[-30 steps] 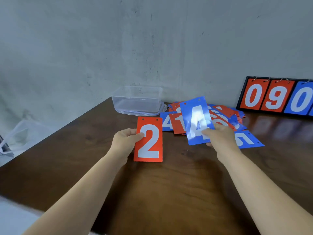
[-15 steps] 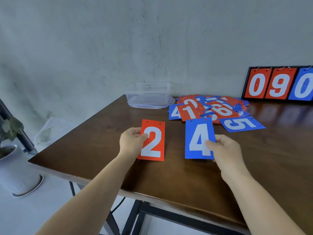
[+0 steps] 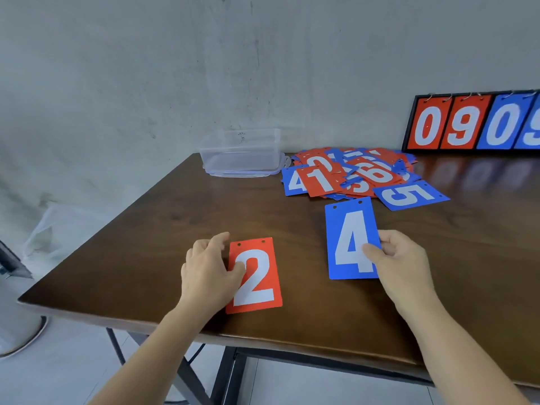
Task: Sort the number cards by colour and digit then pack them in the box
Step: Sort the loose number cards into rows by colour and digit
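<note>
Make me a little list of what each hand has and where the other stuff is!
Left hand: holds the red 2 card by its left edge
Right hand: pinches the blue 4 card at its right edge
Pile: mixed red and blue cards, farther back on the table
Box: clear, left of the pile
Scoreboard: standing at the far right

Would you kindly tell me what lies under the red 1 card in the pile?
A blue 4 card pokes out from under the red 1 card at its left; whatever else lies beneath is covered.
</note>
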Tool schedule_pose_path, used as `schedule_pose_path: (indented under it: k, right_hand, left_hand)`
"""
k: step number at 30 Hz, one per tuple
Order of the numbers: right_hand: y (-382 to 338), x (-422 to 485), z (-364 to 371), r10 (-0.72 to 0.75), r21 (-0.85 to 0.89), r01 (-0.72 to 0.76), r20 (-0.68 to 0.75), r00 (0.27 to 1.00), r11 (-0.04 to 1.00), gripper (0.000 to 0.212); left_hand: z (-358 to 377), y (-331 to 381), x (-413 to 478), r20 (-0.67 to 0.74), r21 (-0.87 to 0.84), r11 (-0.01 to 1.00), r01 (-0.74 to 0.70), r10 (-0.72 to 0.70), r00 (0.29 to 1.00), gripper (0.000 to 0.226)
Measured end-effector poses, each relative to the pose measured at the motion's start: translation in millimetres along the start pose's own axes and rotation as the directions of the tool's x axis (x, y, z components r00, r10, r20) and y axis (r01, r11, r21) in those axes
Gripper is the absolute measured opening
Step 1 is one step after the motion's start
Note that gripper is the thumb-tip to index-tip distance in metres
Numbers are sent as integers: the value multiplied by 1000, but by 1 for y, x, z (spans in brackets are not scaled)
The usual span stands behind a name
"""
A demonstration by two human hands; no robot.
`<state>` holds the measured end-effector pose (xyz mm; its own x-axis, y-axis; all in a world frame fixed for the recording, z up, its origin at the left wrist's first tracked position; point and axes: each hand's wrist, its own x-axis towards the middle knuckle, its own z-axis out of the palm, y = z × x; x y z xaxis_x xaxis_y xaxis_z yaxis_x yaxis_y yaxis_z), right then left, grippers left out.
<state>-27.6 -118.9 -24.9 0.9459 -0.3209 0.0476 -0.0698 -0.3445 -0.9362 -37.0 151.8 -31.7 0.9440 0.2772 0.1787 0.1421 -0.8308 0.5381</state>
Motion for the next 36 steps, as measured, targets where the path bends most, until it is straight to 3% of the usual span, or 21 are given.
schedule_pose_path:
  k: [3, 6, 9, 13, 15, 18, 22, 25, 27, 32, 36]
  right_hand:
    - [-3, 1, 8, 28, -44, -29, -24, 999, 999, 15]
    - [-7, 1, 15, 59, -51, -62, -54, 997, 997, 21]
    - [-12, 4, 23, 68, -79, -73, -65, 996, 994, 31]
    - [-17, 14, 38, 66, -114, -74, -76, 995, 991, 31]
    - [-18, 18, 46, 57, -177, -74, -97, 994, 982, 30]
    - [-21, 20, 48, 24, -446, -84, -138, 990, 891, 31]
    - [-28, 13, 41, -56, -665, -84, -186, 981, 742, 54]
    - [-25, 9, 46, -192, -750, 186, 81, 978, 634, 51]
    - [-19, 11, 45, -148, -776, 262, 216, 965, 573, 43]
    - [-11, 20, 24, -100, -742, 153, 115, 988, 653, 35]
    - [-10, 22, 26, -100, -762, 176, 146, 984, 623, 36]
  left_hand:
    - [-12, -6, -2, -6, -106, 985, -136, 136, 991, 52]
    - [-20, -9, 2, 226, -92, 946, -311, 324, 919, 68]
    - [-22, -19, 6, 408, 7, 908, -419, 380, 830, 80]
    - [-35, -34, 13, 484, -26, 900, -435, 392, 782, 93]
    - [-39, -39, 16, 492, -58, 903, -426, 397, 774, 94]
    - [-39, -42, 16, 491, -80, 899, -430, 412, 768, 98]
    - [-35, -45, 18, 464, -61, 887, -458, 431, 773, 100]
    - [-32, -47, 18, 453, -72, 882, -466, 445, 773, 95]
    - [-31, -49, 18, 439, -76, 879, -471, 454, 775, 95]
    - [-26, -43, 14, 417, -76, 864, -498, 481, 771, 101]
    - [-24, -37, 12, 425, -72, 859, -506, 486, 764, 104]
